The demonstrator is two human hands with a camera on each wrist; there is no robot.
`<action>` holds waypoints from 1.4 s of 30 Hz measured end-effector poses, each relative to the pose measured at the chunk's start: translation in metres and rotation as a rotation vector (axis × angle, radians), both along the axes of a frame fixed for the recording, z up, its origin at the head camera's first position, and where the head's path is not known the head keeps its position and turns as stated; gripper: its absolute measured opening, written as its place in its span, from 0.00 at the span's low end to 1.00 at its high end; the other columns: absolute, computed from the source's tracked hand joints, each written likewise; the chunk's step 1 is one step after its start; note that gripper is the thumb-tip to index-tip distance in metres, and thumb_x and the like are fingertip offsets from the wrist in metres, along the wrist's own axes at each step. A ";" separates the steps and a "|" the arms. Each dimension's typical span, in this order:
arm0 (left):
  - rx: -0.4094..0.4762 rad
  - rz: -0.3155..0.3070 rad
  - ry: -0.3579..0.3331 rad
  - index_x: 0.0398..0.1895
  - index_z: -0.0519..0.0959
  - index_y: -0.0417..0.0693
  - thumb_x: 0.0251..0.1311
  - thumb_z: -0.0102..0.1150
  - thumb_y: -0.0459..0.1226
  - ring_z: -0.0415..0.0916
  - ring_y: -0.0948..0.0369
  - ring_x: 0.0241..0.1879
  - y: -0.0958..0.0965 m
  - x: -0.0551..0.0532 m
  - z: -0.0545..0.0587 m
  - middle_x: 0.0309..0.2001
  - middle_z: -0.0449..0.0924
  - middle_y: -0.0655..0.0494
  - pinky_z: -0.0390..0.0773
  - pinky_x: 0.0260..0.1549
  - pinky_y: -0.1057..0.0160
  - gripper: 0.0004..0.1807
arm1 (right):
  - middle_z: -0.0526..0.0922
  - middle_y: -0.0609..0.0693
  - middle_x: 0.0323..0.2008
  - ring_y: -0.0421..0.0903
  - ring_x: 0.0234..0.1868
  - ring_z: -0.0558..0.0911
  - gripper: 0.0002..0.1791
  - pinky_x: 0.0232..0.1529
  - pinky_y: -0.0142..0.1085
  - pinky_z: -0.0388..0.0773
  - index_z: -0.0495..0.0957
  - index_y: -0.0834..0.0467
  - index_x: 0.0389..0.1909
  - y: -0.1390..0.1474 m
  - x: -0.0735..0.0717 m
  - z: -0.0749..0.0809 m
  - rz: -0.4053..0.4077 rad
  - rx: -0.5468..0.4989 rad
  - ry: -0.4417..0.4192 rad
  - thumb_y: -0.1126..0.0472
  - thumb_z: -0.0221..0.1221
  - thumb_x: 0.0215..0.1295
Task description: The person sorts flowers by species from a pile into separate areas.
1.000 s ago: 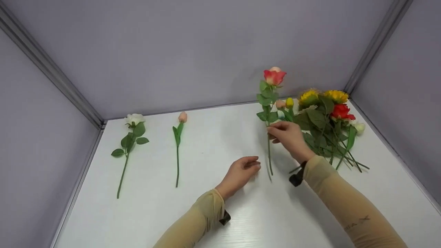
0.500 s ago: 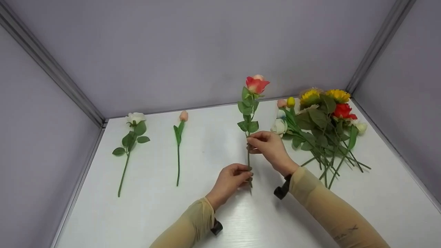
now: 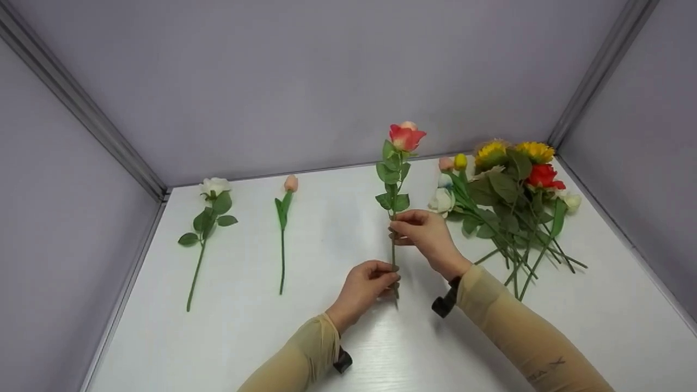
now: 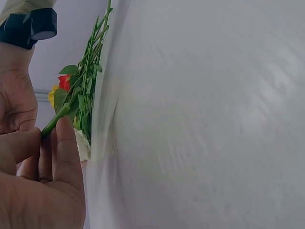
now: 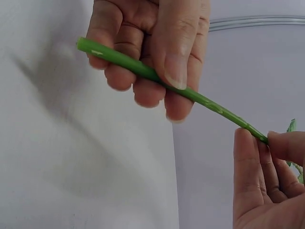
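Coral rose [image 3: 407, 137]: held in both hands over the middle of the bench [image 3: 332, 228], lifted off the surface, bloom uppermost and in front of the back wall [image 3: 326, 92] in the head view. Left hand [image 3: 364, 288]: grips low on the stem [image 3: 393, 253], thumb and fingertips brought right together on it, bare end protruding just past them. Right hand [image 3: 427, 237]: pinches higher up, just beneath the lowest leaves, thumb tight against bent fingers. Near the back left corner, one white rose [image 3: 216, 187], laid flat, stem towards the front edge. Between there and the hands, one peach tulip [image 3: 291, 183], also flat, stem towards the front edge, well apart from both neighbours. Towards the back right corner, a heap of flowers [image 3: 503, 188], stems crossed: two yellow blooms [image 3: 535, 152], red rose [image 3: 543, 176], yellow tulip [image 3: 460, 161] and white bloom [image 3: 442, 201] among green leaves.
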State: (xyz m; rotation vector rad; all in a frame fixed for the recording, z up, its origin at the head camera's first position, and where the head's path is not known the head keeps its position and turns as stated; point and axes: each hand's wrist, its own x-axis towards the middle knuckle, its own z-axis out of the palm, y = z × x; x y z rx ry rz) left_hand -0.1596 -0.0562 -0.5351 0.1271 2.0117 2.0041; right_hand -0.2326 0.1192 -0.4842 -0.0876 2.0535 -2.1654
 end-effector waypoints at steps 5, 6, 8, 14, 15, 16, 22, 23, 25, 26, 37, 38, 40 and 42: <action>0.004 0.020 -0.003 0.54 0.82 0.33 0.67 0.65 0.35 0.84 0.58 0.43 0.000 -0.001 0.001 0.44 0.87 0.48 0.85 0.43 0.60 0.17 | 0.86 0.62 0.42 0.51 0.40 0.88 0.20 0.45 0.44 0.86 0.79 0.73 0.52 -0.001 0.001 0.000 -0.011 -0.012 0.007 0.64 0.68 0.66; 0.005 0.024 -0.003 0.54 0.81 0.33 0.67 0.65 0.36 0.84 0.58 0.43 -0.001 -0.001 0.001 0.44 0.86 0.47 0.85 0.43 0.60 0.17 | 0.86 0.62 0.41 0.51 0.40 0.88 0.20 0.45 0.45 0.86 0.79 0.73 0.52 -0.001 0.001 0.000 -0.013 -0.011 0.009 0.64 0.68 0.66; 0.006 0.039 -0.004 0.54 0.81 0.33 0.67 0.66 0.36 0.84 0.58 0.43 -0.001 -0.002 0.000 0.43 0.86 0.47 0.85 0.43 0.60 0.17 | 0.86 0.62 0.41 0.51 0.40 0.88 0.18 0.44 0.44 0.86 0.80 0.72 0.51 -0.002 0.000 -0.001 -0.019 -0.005 0.010 0.64 0.68 0.66; -0.021 0.073 0.011 0.50 0.83 0.35 0.66 0.68 0.37 0.84 0.58 0.41 -0.004 -0.002 0.001 0.40 0.86 0.50 0.85 0.41 0.60 0.15 | 0.86 0.62 0.40 0.51 0.39 0.88 0.14 0.42 0.44 0.87 0.82 0.70 0.48 -0.006 0.001 -0.003 -0.023 0.006 0.014 0.66 0.68 0.66; -0.024 0.076 0.013 0.49 0.83 0.36 0.66 0.68 0.37 0.84 0.59 0.40 -0.004 -0.002 0.002 0.40 0.86 0.50 0.85 0.40 0.61 0.14 | 0.86 0.62 0.40 0.51 0.38 0.88 0.14 0.42 0.44 0.87 0.82 0.70 0.48 -0.008 0.000 -0.003 -0.021 0.001 0.014 0.66 0.68 0.66; -0.029 0.080 0.013 0.48 0.84 0.37 0.65 0.68 0.37 0.84 0.59 0.40 -0.005 -0.002 0.002 0.39 0.86 0.50 0.85 0.40 0.61 0.13 | 0.86 0.62 0.39 0.51 0.38 0.88 0.14 0.42 0.44 0.87 0.82 0.71 0.48 -0.009 0.000 -0.004 -0.022 -0.004 0.013 0.66 0.68 0.65; -0.084 0.100 0.012 0.45 0.85 0.38 0.65 0.69 0.37 0.84 0.58 0.39 -0.024 -0.005 0.002 0.38 0.86 0.51 0.85 0.39 0.60 0.11 | 0.86 0.62 0.41 0.52 0.40 0.88 0.16 0.44 0.43 0.86 0.81 0.70 0.51 -0.022 0.000 -0.008 0.010 0.001 0.009 0.64 0.67 0.68; -0.103 0.103 0.012 0.45 0.85 0.38 0.65 0.69 0.37 0.83 0.58 0.39 -0.031 -0.006 0.002 0.39 0.86 0.51 0.85 0.39 0.60 0.11 | 0.86 0.62 0.43 0.53 0.42 0.87 0.16 0.45 0.43 0.86 0.81 0.70 0.52 -0.025 0.000 -0.009 0.024 0.017 0.013 0.63 0.66 0.69; -0.153 0.110 0.010 0.46 0.85 0.39 0.66 0.69 0.38 0.83 0.58 0.39 -0.049 -0.008 0.003 0.40 0.85 0.51 0.85 0.40 0.59 0.12 | 0.86 0.61 0.46 0.54 0.45 0.87 0.17 0.48 0.43 0.85 0.81 0.68 0.55 -0.030 0.002 -0.010 0.059 0.062 0.032 0.61 0.64 0.71; -0.183 0.118 0.009 0.46 0.85 0.39 0.66 0.68 0.38 0.83 0.58 0.39 -0.060 -0.009 0.005 0.40 0.85 0.51 0.85 0.40 0.58 0.12 | 0.85 0.60 0.48 0.54 0.47 0.86 0.18 0.50 0.42 0.85 0.81 0.66 0.57 -0.033 0.003 -0.010 0.077 0.099 0.049 0.60 0.63 0.72; -0.683 0.349 0.056 0.52 0.83 0.33 0.69 0.62 0.34 0.82 0.57 0.37 -0.248 -0.012 0.030 0.43 0.85 0.44 0.82 0.37 0.62 0.13 | 0.72 0.49 0.70 0.47 0.72 0.69 0.32 0.70 0.45 0.67 0.68 0.52 0.75 -0.076 0.024 -0.006 0.314 0.714 0.484 0.41 0.54 0.77; -0.740 0.358 0.066 0.52 0.82 0.33 0.70 0.61 0.34 0.82 0.56 0.38 -0.266 -0.011 0.031 0.44 0.85 0.43 0.81 0.37 0.61 0.14 | 0.70 0.50 0.72 0.48 0.74 0.66 0.33 0.71 0.46 0.65 0.67 0.52 0.76 -0.083 0.025 -0.004 0.336 0.758 0.524 0.40 0.54 0.77; -0.845 0.374 0.074 0.53 0.82 0.32 0.71 0.59 0.35 0.82 0.54 0.38 -0.298 -0.006 0.032 0.45 0.84 0.40 0.81 0.38 0.57 0.15 | 0.66 0.52 0.74 0.49 0.76 0.61 0.36 0.74 0.46 0.60 0.63 0.53 0.78 -0.096 0.027 -0.002 0.381 0.836 0.601 0.39 0.53 0.77; -0.927 0.390 0.075 0.53 0.82 0.30 0.71 0.58 0.35 0.81 0.50 0.39 -0.322 -0.001 0.032 0.45 0.84 0.37 0.81 0.39 0.52 0.16 | 0.62 0.53 0.77 0.51 0.79 0.56 0.38 0.77 0.46 0.54 0.60 0.53 0.79 -0.109 0.028 0.000 0.418 0.918 0.675 0.38 0.51 0.77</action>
